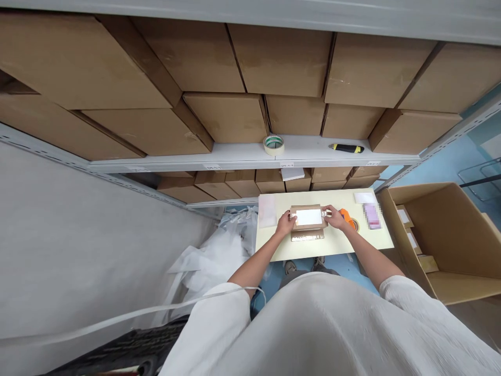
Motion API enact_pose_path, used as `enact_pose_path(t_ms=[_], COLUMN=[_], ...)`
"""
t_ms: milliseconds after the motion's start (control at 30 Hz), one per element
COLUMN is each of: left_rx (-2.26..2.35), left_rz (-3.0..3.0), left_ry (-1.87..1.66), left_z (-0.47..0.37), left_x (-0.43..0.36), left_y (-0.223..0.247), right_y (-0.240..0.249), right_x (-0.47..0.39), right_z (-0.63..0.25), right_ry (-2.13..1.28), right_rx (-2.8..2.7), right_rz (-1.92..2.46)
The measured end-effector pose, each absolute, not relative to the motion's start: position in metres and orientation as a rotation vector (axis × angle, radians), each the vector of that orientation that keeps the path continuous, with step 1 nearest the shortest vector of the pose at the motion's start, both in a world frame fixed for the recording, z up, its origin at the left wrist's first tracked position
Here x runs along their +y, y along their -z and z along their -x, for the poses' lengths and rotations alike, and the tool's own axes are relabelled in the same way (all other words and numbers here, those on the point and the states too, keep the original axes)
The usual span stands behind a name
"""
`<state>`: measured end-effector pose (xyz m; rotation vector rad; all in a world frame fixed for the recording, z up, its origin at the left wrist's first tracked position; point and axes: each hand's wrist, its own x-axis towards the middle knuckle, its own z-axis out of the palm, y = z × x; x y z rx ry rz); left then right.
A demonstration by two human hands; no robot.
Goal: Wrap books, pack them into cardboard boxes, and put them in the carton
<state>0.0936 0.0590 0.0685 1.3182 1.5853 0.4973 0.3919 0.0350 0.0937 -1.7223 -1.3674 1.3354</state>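
Note:
A small brown cardboard box [308, 227] with a white label [309, 216] on top lies on the pale yellow table [282, 253]. My left hand [286, 223] grips its left end, thumb near the label's edge. At the opposite end, my right hand [334, 216] holds the box with fingers bent round the corner. Clear, shiny tape shows at both ends under my fingers. A shiny brown strip or flap [307, 235] sticks out along the box's near side. Just right of my right hand lies an orange tape dispenser [346, 216], partly hidden by my wrist.
A large open carton [462, 235] with several small boxes stands right of the table. Crumpled white packing sheets [227, 240] lie at left. Above the table, a metal shelf [305, 149] bears cartons, a tape roll [273, 145] and a utility knife [347, 148]. Thin packets lie on the table.

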Motion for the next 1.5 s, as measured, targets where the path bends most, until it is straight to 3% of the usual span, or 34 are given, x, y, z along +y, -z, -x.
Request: enact_pose_path(t_ms=[200, 333, 467, 700, 1000, 1300, 1500], left_rx=[1.507, 1.206, 1.195, 1.209, 1.230, 1.223, 1.202], left_rz=[-1.913, -2.241, -2.290, -2.255, -2.256, -2.274, -2.275], left_ry=[-0.624, -0.412, -0.303, -0.334, -0.265, -0.271, -0.337], left_z=[-0.098, -0.110, -0.117, -0.115, -0.116, -0.114, -0.113], left_x=[0.048, 0.042, 0.042, 0.042, 0.042, 0.041, 0.040], left_y=[-0.074, -0.079, -0.079, -0.075, -0.079, -0.077, -0.074], right_y=[-0.083, -0.078, -0.070, -0.042, -0.014, -0.064, -0.127], right_x=[0.034, 0.031, 0.020, -0.019, -0.041, -0.024, 0.013], right_z=[-0.386, -0.384, -0.398, -0.457, -0.463, -0.468, -0.473], right_ry=[-1.260, -1.209, -1.064, -0.710, -0.810, -0.792, -1.157], right_rx=[-1.342, -1.373, -1.352, -1.332, -1.274, -1.347, -1.284], right_rz=[1.757, 1.731, 1.810, 2.317, 2.358, 2.493, 1.856])
